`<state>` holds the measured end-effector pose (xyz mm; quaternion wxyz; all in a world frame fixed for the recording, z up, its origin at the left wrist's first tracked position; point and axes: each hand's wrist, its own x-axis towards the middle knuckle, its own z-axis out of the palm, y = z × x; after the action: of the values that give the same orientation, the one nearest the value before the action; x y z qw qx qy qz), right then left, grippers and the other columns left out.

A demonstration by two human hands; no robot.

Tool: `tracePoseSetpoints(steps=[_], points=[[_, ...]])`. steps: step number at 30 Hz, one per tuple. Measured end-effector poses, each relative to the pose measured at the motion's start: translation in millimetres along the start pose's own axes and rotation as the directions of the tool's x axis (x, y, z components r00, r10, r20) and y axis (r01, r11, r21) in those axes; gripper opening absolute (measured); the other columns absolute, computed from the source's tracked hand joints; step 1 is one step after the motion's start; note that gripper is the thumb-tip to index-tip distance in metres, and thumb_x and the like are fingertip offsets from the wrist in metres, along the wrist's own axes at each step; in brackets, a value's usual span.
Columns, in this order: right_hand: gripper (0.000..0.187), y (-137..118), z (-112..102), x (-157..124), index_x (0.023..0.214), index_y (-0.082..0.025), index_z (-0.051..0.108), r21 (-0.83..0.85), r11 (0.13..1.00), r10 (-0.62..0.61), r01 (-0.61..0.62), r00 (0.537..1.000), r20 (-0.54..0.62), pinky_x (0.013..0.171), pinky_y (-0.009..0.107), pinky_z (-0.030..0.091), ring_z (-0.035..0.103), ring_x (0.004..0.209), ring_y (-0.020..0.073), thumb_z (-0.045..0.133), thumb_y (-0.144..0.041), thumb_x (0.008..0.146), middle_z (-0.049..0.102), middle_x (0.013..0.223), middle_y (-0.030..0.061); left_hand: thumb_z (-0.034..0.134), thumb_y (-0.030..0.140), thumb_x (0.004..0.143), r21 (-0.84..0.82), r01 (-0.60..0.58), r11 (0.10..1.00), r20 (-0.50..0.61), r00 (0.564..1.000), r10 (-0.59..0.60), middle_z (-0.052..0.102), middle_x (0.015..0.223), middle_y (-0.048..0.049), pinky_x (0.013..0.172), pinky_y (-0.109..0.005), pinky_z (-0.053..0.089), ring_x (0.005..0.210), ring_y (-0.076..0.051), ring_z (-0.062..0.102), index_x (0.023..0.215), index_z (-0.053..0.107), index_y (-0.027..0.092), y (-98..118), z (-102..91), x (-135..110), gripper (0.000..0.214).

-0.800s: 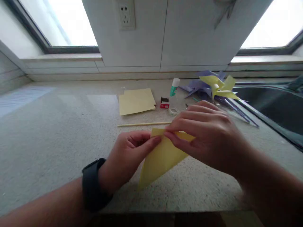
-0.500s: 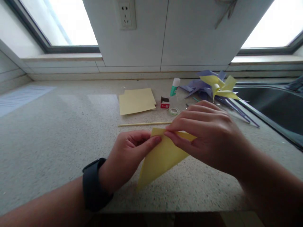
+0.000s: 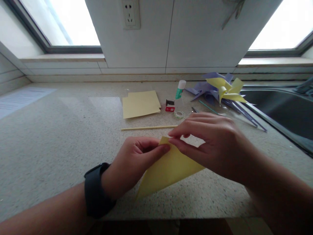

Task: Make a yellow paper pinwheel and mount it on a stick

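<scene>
A folded sheet of yellow paper (image 3: 171,169) is held up over the counter near its front edge, its lower corner pointing down to the left. My left hand (image 3: 140,160), with a dark watch (image 3: 99,189) on the wrist, pinches the top of the sheet between thumb and fingers. At that same top edge, just to the right, my right hand (image 3: 207,140) has thumb and index fingertip close together on the paper. Its palm side and the sheet's right part are partly hidden. Behind the hands lies a thin pale yellow stick (image 3: 146,128).
Cream paper sheets (image 3: 140,104), a small red box (image 3: 170,106), a tape roll (image 3: 179,114) and a glue stick (image 3: 180,89) sit behind. Yellow (image 3: 226,89) and purple pinwheels (image 3: 205,88) lie by the sink (image 3: 281,104). A printed page (image 3: 24,99) is far left.
The yellow paper has turned slightly, its top corner shifting right and down. My right index finger has lifted a little from the thumb. My left hand keeps its pinch.
</scene>
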<state>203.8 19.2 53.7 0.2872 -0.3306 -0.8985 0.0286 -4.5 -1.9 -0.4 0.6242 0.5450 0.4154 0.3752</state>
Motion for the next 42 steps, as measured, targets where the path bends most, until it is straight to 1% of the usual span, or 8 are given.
tracePoseSetpoints(steps=[3, 7, 13, 19, 24, 28, 36, 42], points=[[0.004, 0.6, 2.3, -1.2, 0.086, -0.021, 0.073, 0.07, 0.997, 0.039, -0.041, 0.999, 0.017, 0.067, 0.029, 0.044, 0.064, 0.072, 0.0148, 0.069, -0.021, 0.087, 0.071, 0.077, -0.0011, 0.076, 0.033, 0.085, 0.028, 0.002, 1.0, 0.005, 1.0, -0.002, 0.074, 0.077, 0.0012, 0.057, -0.017, 0.04, 0.066, -0.009, 0.057, 0.09, 0.083, 0.024, -0.5, -0.7, 0.3, 0.012], [0.006, 1.2, 2.9, -1.3, 0.086, -0.021, 0.074, 0.114, 0.992, 0.042, -0.044, 0.999, 0.024, 0.068, 0.028, 0.044, 0.063, 0.073, 0.0139, 0.068, -0.02, 0.087, 0.072, 0.078, -0.0013, 0.077, 0.031, 0.084, 0.034, 0.008, 0.999, 0.003, 1.0, -0.009, 0.073, 0.077, 0.0011, 0.057, -0.017, 0.039, 0.067, -0.009, 0.056, 0.091, 0.083, 0.024, -1.0, -1.1, 0.3, 0.012], [0.008, 2.2, 3.6, -0.3, 0.088, -0.021, 0.075, 0.135, 0.99, 0.037, -0.043, 0.998, 0.045, 0.071, 0.029, 0.045, 0.063, 0.074, 0.0139, 0.067, -0.019, 0.088, 0.072, 0.08, -0.0006, 0.075, 0.038, 0.086, 0.026, 0.002, 1.0, 0.01, 1.0, -0.002, 0.074, 0.079, -0.0008, 0.057, -0.018, 0.04, 0.067, -0.01, 0.057, 0.093, 0.083, 0.023, 1.2, -0.5, 0.7, 0.018], [0.007, 3.0, 4.8, 0.9, 0.087, -0.02, 0.075, 0.135, 0.99, 0.039, -0.044, 0.998, 0.041, 0.071, 0.029, 0.046, 0.063, 0.075, 0.0143, 0.068, -0.019, 0.088, 0.072, 0.08, 0.0, 0.078, 0.033, 0.083, 0.004, 0.0, 1.0, 0.01, 1.0, -0.001, 0.076, 0.082, -0.0002, 0.058, -0.018, 0.041, 0.07, -0.01, 0.058, 0.093, 0.083, 0.024, -0.3, -0.6, 0.2, 0.014], [0.007, 3.2, 4.9, 0.8, 0.088, -0.02, 0.075, 0.143, 0.989, 0.041, -0.047, 0.998, 0.047, 0.071, 0.029, 0.046, 0.063, 0.076, 0.0149, 0.068, -0.018, 0.086, 0.072, 0.081, 0.0008, 0.075, 0.039, 0.085, 0.038, 0.004, 0.999, -0.004, 1.0, -0.004, 0.075, 0.081, -0.0011, 0.059, -0.019, 0.041, 0.069, -0.011, 0.058, 0.095, 0.083, 0.024, -0.3, -0.5, -1.1, 0.019], [0.009, 3.7, 5.6, 0.5, 0.089, -0.02, 0.076, 0.158, 0.986, 0.04, -0.045, 0.998, 0.04, 0.072, 0.03, 0.047, 0.063, 0.076, 0.0151, 0.068, -0.017, 0.086, 0.072, 0.081, 0.0011, 0.077, 0.037, 0.084, 0.032, 0.008, 0.999, -0.009, 1.0, -0.008, 0.076, 0.082, -0.0007, 0.059, -0.019, 0.041, 0.07, -0.011, 0.059, 0.094, 0.083, 0.024, 1.9, 0.3, -0.7, 0.017], [0.008, 2.8, 3.8, 1.1, 0.088, -0.019, 0.076, 0.177, 0.983, 0.046, -0.053, 0.998, 0.042, 0.072, 0.03, 0.048, 0.064, 0.076, 0.015, 0.068, -0.018, 0.087, 0.072, 0.081, 0.0019, 0.074, 0.038, 0.088, 0.021, -0.003, 1.0, 0.02, 1.0, 0.003, 0.076, 0.083, 0.0008, 0.059, -0.017, 0.042, 0.069, -0.009, 0.059, 0.095, 0.083, 0.025, 1.6, 0.5, -1.1, 0.017], [0.009, 3.5, 4.5, 1.9, 0.089, -0.019, 0.076, 0.18, 0.982, 0.058, -0.065, 0.997, 0.042, 0.071, 0.03, 0.047, 0.064, 0.076, 0.015, 0.068, -0.019, 0.088, 0.073, 0.081, 0.0016, 0.075, 0.037, 0.086, 0.02, 0.008, 1.0, 0.007, 1.0, -0.008, 0.075, 0.08, 0.0003, 0.058, -0.017, 0.041, 0.068, -0.01, 0.058, 0.094, 0.082, 0.024, -0.4, -0.1, -0.9, 0.017]])
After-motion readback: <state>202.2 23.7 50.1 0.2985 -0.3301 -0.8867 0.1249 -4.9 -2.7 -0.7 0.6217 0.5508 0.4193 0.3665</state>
